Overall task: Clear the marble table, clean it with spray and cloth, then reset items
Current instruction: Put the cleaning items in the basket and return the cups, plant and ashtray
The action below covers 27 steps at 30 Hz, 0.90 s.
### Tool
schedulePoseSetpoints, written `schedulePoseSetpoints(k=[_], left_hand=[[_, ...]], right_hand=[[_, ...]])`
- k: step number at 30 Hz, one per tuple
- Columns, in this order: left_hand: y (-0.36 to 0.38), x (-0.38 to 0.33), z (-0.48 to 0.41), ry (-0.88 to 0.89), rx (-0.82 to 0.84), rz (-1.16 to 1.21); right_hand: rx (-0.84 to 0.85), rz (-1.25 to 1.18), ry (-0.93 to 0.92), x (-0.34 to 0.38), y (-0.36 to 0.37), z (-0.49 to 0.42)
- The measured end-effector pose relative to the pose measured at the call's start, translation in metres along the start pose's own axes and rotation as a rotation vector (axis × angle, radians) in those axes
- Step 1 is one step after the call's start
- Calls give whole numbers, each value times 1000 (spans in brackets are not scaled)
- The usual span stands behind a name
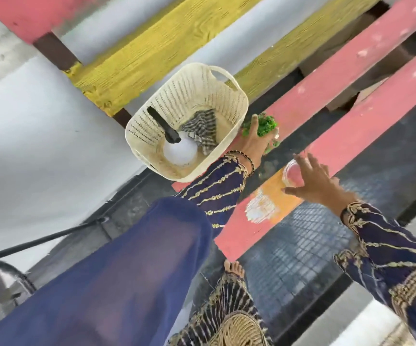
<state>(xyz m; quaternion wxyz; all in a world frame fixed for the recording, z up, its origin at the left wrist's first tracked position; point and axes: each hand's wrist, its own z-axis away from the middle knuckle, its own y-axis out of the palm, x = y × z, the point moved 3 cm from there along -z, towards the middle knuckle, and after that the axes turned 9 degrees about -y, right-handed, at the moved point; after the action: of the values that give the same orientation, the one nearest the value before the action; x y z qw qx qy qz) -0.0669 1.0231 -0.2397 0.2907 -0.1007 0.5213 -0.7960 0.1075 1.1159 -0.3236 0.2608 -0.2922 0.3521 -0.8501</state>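
The left hand (pixel 253 143), its grip closed, holds a bunch of green foliage (pixel 264 126) just right of centre frame, beside the cream basket (pixel 227 101). In the basket lie a white spray bottle (pixel 179 153) with a black trigger and a striped cloth (pixel 202 131). Lower right of it, the right hand (pixel 319 181) spreads its fingers over a clear cup (pixel 293 174) standing on the pink slatted surface (pixel 376 103). This grip is wide and apparently not yet closed, though blur hides any contact.
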Motion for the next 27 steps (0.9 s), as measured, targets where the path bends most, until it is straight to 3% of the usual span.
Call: schedulePoseSetpoints(k=[6, 11, 20, 27], left_hand=[[-3, 5, -8, -6, -156, 61], [-2, 9, 23, 48, -183, 88], [7, 50, 148, -86, -65, 222], [-25, 129, 303, -282, -174, 378]], right_hand=[[-88, 13, -45, 1, -2, -2], [-66, 21, -72, 22, 0, 17], [-60, 20, -171, 108, -1, 98], [-60, 26, -388, 239, -2, 199]])
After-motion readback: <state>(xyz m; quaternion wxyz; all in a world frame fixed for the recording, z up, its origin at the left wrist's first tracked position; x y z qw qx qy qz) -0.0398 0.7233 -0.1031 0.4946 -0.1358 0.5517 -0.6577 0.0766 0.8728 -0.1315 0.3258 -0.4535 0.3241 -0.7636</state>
